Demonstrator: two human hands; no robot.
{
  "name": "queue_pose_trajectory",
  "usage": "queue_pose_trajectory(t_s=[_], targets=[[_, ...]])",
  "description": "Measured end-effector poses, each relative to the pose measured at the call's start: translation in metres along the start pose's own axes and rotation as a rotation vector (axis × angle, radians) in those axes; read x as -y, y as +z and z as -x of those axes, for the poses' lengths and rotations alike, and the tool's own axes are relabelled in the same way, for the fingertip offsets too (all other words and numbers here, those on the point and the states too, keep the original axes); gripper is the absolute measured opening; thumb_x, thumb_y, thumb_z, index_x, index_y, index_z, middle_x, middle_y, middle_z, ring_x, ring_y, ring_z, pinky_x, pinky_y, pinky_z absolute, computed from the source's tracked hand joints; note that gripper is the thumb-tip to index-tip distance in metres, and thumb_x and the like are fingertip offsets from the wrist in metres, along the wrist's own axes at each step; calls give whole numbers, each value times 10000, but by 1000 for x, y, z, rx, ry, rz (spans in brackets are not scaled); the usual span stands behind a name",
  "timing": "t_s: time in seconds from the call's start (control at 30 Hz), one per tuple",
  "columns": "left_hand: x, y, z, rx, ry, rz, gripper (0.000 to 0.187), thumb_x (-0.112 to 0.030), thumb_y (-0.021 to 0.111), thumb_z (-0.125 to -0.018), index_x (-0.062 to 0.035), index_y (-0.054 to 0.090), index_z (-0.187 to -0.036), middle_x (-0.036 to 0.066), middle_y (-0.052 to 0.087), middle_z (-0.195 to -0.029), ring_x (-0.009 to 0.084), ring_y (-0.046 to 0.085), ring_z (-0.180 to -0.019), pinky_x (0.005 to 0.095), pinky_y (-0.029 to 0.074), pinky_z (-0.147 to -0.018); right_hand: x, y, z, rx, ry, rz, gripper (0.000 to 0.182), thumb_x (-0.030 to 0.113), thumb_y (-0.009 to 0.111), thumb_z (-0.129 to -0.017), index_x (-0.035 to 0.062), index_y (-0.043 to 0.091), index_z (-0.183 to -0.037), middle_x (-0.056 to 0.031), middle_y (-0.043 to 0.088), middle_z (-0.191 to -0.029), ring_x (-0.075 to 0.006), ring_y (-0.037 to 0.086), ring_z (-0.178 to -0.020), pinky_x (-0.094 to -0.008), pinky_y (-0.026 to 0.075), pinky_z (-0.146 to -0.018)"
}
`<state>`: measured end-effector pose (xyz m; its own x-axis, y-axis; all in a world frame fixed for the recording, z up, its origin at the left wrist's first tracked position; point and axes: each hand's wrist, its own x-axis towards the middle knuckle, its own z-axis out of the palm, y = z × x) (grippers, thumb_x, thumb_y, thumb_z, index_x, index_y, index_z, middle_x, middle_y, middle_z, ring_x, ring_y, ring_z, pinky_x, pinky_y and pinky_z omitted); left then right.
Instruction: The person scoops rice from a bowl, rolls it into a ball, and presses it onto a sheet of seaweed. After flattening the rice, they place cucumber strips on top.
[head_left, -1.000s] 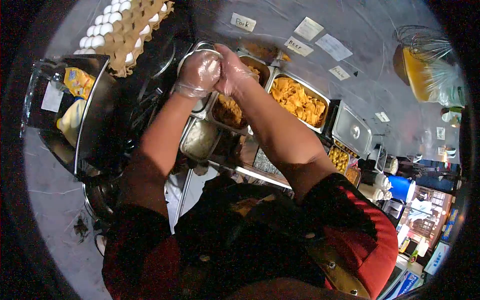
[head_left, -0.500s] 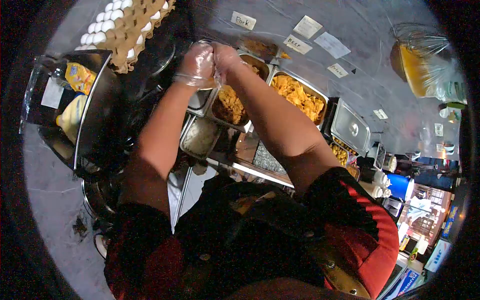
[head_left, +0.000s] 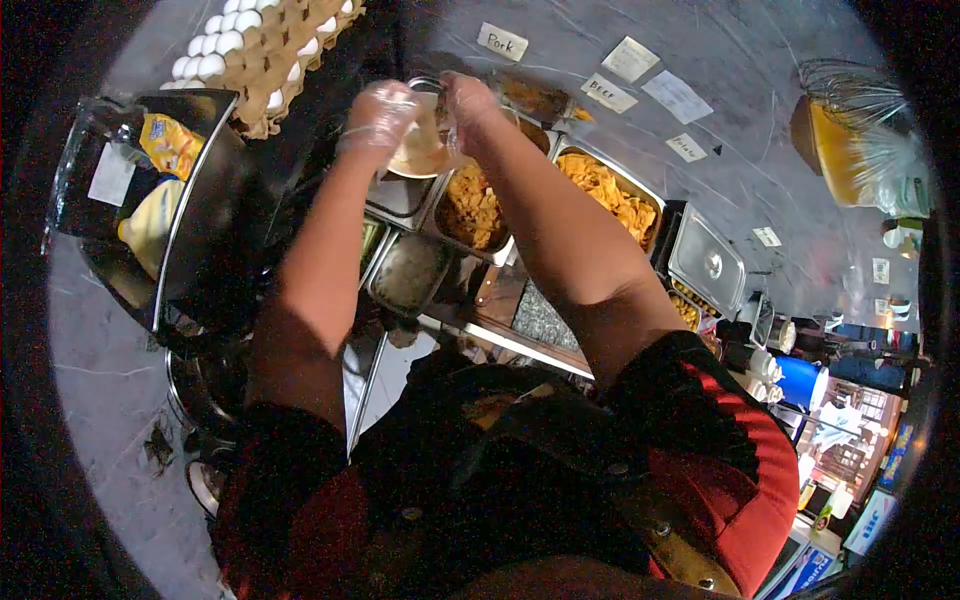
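My left hand [head_left: 380, 118], in a clear plastic glove, is closed beside the left edge of a round, pale container [head_left: 420, 155] with a light rim. On the other side, my right hand [head_left: 468, 105] is also gloved and closed, near the container's upper right. Pale, reddish-stained material shows between the hands, but what the fingertips hold is too small to tell. Just to the right, a metal pan holds orange-brown food [head_left: 472, 208]. Nearer my body is a pan with a whitish layer [head_left: 410, 270].
Egg cartons [head_left: 270, 75] stand at the upper left, above a dark bin [head_left: 200, 180] with packets. Yellow-orange food [head_left: 608, 192] fills another pan. A metal lid [head_left: 708, 258] lies to the right. Paper labels [head_left: 502, 42] and a whisk [head_left: 850, 85] are at the top.
My hands have moved apart from being close together, exposing the pale material and the round container between them. The camera view has shifted slightly.
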<state>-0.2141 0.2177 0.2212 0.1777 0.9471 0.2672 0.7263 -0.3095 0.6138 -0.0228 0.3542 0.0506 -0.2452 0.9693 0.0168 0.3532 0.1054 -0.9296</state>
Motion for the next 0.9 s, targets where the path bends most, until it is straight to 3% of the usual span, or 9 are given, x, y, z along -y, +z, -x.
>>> queue_pose_trajectory(t_s=[0.13, 0.27, 0.33, 0.5, 0.53, 0.6, 0.73, 0.8, 0.9], targets=[[12, -9, 8, -110, -394, 810, 327, -280, 741, -1011, -27, 763, -1217, 94, 800, -1132, 242, 747, -1009, 408, 598, -927, 58, -14, 26, -103, 185, -51, 340, 360, 612, -1101, 48, 747, -1112, -97, 742, -1009, -258, 678, -821, -438, 600, -722], [9, 4, 21, -189, 73, 477, 416, -345, 652, -1054, -59, 697, -1353, 97, 754, -1319, 239, 708, -1185, 358, 572, -1043, 130, -29, 69, 114, 213, 419, 403, 388, 630, -1102, 30, 773, -1216, -120, 773, -1191, -256, 724, -1030, -439, 613, -882], [-17, 0, 11, -106, -631, 1477, 434, -406, 629, -1058, -65, 704, -1316, 103, 757, -1306, 246, 715, -1169, 379, 573, -1039, 148, -31, 88, 92, 165, 581, 433, 407, 619, -1110, 26, 779, -1240, -125, 782, -1220, -252, 728, -1097, -437, 604, -925], [-76, 13, 29, -226, -463, 899, 293, -390, 719, -1029, -107, 788, -1058, 114, 772, -1069, 247, 703, -976, 404, 615, -789, 248, -28, 173, -88, 526, -1057, 578, 527, 532, -1144, -1, 745, -1245, -164, 802, -1157, -307, 745, -1139, -490, 595, -1048], [-72, 26, 35, -252, -78, 510, 249, -321, 731, -1016, -79, 784, -1040, 159, 758, -1014, 309, 709, -952, 465, 598, -818, 225, -28, 175, -89, 524, -1061, 578, 527, 532, -1144, -1, 745, -1245, -164, 802, -1157, -307, 745, -1139, -490, 595, -1048], [-89, 36, 49, -321, 330, 93, 203, -264, 702, -1003, -73, 765, -980, 183, 732, -942, 388, 699, -912, 555, 560, -838, 155, -31, 179, 537, 234, -1633, 589, 532, 519, -1147, -12, 726, -1241, -195, 795, -1147, -355, 762, -1091, -526, 605, -1062], [-110, 55, 76, -213, 640, 53, 141, -226, 739, -884, -86, 737, -899, 151, 685, -853, 388, 673, -846, 556, 517, -759, 183, -44, 244, 78, 490, -1580, 579, 531, 462, -1157, 16, 717, -1229, -178, 799, -1129, -344, 774, -1030, -523, 616, -1016], [-127, 82, 97, -245, 595, 15, 208, -190, 836, -778, -96, 709, -643, 103, 642, -597, 226, 660, -582, 444, 593, -592, 187, -56, 274, 79, 484, -1594, 528, 476, 482, -1155, 9, 717, -1230, -181, 802, -1160, -345, 774, -1090, -523, 598, -1072], [-147, 83, 106, -488, 716, 11, 160, -235, 727, -885, -90, 735, -954, 141, 697, -911, 378, 675, -862, 552, 511, -773, 176, -65, 295, -46, 487, -1605, 465, 425, 513, -1138, 21, 725, -1227, -176, 806, -1155, -359, 764, -1109, -531, 585, -1086]])
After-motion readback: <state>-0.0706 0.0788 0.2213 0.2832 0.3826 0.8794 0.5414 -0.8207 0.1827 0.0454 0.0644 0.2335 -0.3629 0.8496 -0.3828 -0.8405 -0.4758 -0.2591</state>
